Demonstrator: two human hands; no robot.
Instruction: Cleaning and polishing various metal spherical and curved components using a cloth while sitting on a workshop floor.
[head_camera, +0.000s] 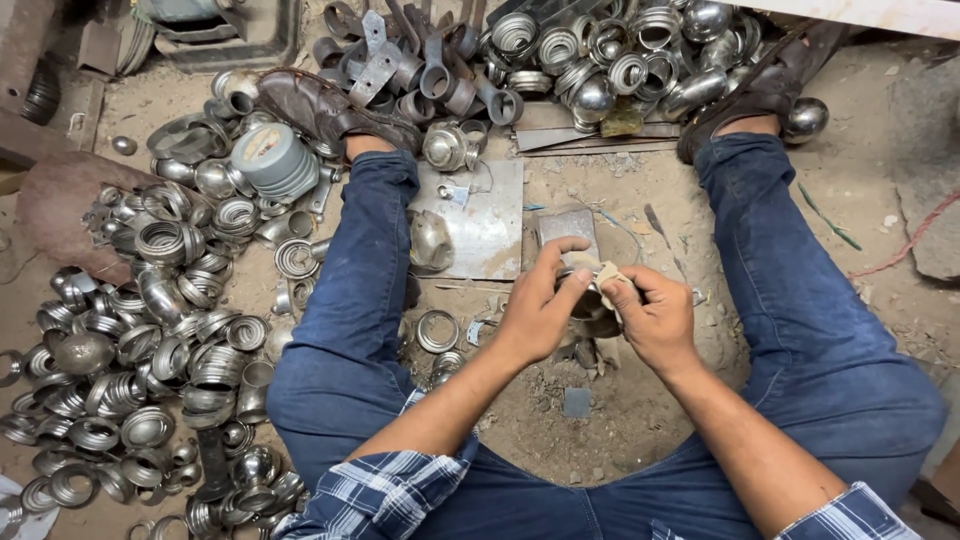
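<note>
Hands meet low in the centre of the head view, between the spread knees of a person seated on the dirt floor. Left hand curls its fingers around a round metal piece, gripping it from the left side with thumb and fingers on top. Right hand grips the same piece from the right and pinches a small scrap of pale abrasive paper against its upper edge. Metal piece sits directly between the two hands, held above the floor, mostly hidden by the fingers; its exact shape cannot be told.

Just beyond the hands, a small grey block lies on the floor, and beside it to the left a flat steel plate carrying a domed metal cap. Legs in blue jeans run out to either side, with brown shoes at the top of the view. Left of the left leg, a large heap of shiny metal rings covers the floor. Second heap of rings and balls lies past the feet. Loose single ring rests near the left wrist.
</note>
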